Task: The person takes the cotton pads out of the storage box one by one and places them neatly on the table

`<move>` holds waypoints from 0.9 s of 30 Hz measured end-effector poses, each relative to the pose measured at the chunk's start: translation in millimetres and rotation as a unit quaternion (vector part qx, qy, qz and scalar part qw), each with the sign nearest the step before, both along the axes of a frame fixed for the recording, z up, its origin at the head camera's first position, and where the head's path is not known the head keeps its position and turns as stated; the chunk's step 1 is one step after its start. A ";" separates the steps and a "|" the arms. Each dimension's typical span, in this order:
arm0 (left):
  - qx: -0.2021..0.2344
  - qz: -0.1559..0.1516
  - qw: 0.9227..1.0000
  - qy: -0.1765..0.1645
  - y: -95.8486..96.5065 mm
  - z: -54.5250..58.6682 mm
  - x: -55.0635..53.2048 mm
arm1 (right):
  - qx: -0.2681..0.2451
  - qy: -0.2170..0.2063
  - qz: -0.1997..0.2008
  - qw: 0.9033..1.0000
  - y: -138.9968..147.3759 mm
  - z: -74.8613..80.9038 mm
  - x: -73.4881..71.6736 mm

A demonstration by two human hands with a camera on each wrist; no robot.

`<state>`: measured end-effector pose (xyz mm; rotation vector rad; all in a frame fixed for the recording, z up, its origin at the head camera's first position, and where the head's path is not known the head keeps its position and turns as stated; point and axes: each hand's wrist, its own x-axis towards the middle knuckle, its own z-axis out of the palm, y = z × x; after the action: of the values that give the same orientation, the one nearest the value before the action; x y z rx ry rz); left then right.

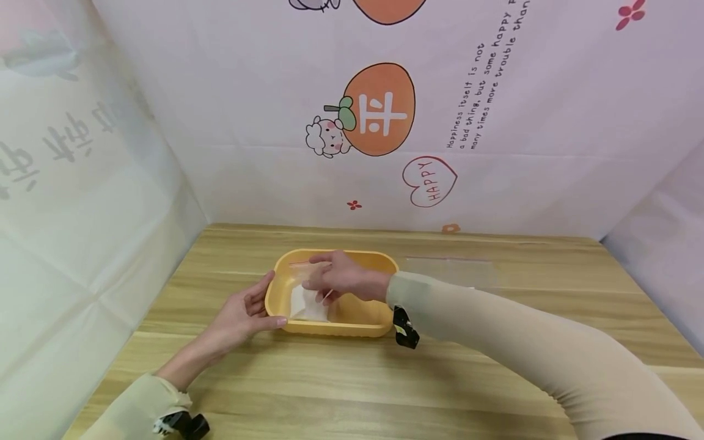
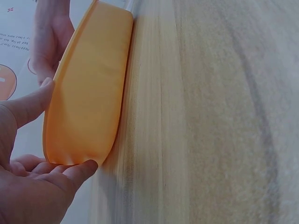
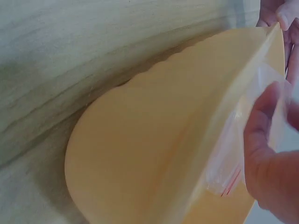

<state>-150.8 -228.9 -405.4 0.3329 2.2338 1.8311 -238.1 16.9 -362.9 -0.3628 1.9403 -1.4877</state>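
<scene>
A yellow oblong plastic basin [image 1: 335,329] stands on the wooden table. My left hand [image 1: 242,315] grips its left end, with the thumb at the near rim and the fingers against the outer end wall. Inside the basin, my right hand [image 1: 342,275] pinches a clear zip bag [image 3: 276,77] between thumb and fingers. White folded material [image 1: 308,304] shows through clear plastic in the left half of the basin. Below the right hand, a clear bag edge with a red zip line [image 3: 231,183] lies against the basin's inside. The right hand hides part of the bags.
To the right of the basin, a flat clear plastic bag [image 1: 451,269] lies on the table [image 1: 308,385], partly behind the right forearm. A white printed sheet [image 1: 264,122] hangs behind the table's far edge, with more sheeting at both sides.
</scene>
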 end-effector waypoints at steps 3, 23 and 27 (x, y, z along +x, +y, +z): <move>0.000 -0.004 1.000 0.000 1.5 0.0 -0.7 | 0.009 0.013 -0.034 0.999 2.0 1.4 0.3; -0.009 0.009 1.000 0.008 1.8 0.3 2.0 | 0.060 0.068 -0.013 0.996 43.4 27.8 0.8; -0.008 0.008 1.000 0.010 1.6 0.5 3.0 | 0.056 0.084 -0.014 0.995 54.2 39.4 1.5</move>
<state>-147.9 -227.3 -404.9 0.3321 2.2700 1.8249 -236.5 71.1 -323.5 -0.4222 2.1595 -1.3966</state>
